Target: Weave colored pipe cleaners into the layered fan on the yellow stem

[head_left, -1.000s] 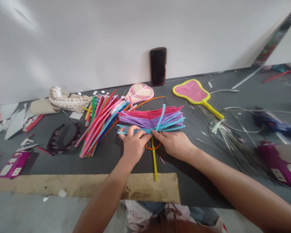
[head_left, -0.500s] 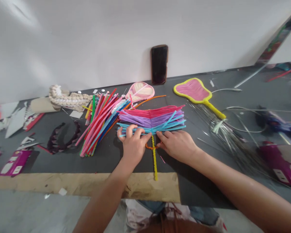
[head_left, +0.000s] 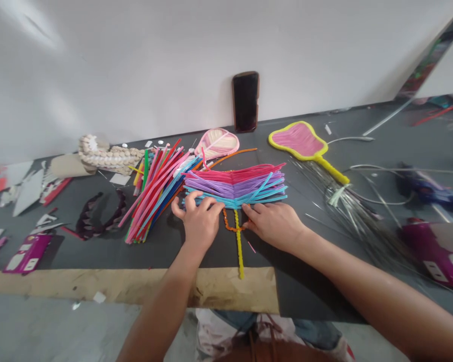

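Observation:
Rows of red, purple and blue pipe cleaners (head_left: 234,188) lie fanned out in a V pattern on the dark table, on a central stem. Below them, a twisted yellow stem (head_left: 239,251) points toward me. An orange twisted pipe cleaner (head_left: 231,229) curves in a U across that stem. My left hand (head_left: 201,221) rests at the lower left edge of the blue row, fingers bent and spread. With thumb and fingers closed, my right hand (head_left: 274,223) pinches the orange piece's right end, just under the blue row.
Loose pipe cleaners (head_left: 156,196) are piled at left, beside a dark headband (head_left: 100,216). Behind lie a pink oval piece (head_left: 217,143) and a yellow-rimmed pink fan shape (head_left: 300,141). A phone (head_left: 245,100) leans on the wall. Wires (head_left: 357,221) and a glue gun (head_left: 434,191) are at right.
My left hand has shifted left, away from the stem, and its fingers have spread. More of the orange pipe cleaner's curve shows. My right hand stays nearly in place.

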### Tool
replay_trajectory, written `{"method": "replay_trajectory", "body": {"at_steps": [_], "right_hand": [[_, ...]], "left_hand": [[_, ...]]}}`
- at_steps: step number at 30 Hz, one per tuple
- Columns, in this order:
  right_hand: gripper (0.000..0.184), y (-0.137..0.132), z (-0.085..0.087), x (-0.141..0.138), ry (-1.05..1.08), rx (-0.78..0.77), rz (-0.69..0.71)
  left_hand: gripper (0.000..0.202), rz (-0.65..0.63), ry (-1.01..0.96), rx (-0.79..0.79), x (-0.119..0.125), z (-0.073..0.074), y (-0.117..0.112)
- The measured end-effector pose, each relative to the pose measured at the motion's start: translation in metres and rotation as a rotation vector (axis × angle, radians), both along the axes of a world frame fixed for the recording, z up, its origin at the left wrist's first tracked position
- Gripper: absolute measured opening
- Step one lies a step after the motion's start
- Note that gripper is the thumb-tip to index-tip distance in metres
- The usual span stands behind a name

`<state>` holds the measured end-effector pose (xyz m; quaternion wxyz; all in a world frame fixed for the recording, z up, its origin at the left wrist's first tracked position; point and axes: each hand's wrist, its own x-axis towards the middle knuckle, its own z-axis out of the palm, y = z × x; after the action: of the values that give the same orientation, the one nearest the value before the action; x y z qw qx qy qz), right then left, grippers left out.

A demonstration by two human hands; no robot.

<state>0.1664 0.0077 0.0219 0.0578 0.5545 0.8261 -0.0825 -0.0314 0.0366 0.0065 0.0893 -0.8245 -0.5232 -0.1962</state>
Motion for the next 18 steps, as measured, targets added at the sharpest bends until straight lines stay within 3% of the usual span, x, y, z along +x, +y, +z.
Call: {"method": "replay_trajectory", "body": {"at_steps": [5, 11, 18], "right_hand": [[0.046, 0.0, -0.001, 0.001, 0.018, 0.009, 0.007], [0.044, 0.0, -0.001, 0.001, 0.045, 0.013, -0.001], [0.034, 0.003, -0.003, 0.004, 0.073, 0.066, -0.044]], "left_hand": [[0.021, -0.027, 0.091, 0.124, 0.004, 0.008, -0.013], [0.032, -0.406, 0.2, 0.033, 0.01, 0.0, -0.018], [0.043, -0.398, 0.271, -0.082, 0.002, -0.009, -0.009]]}}
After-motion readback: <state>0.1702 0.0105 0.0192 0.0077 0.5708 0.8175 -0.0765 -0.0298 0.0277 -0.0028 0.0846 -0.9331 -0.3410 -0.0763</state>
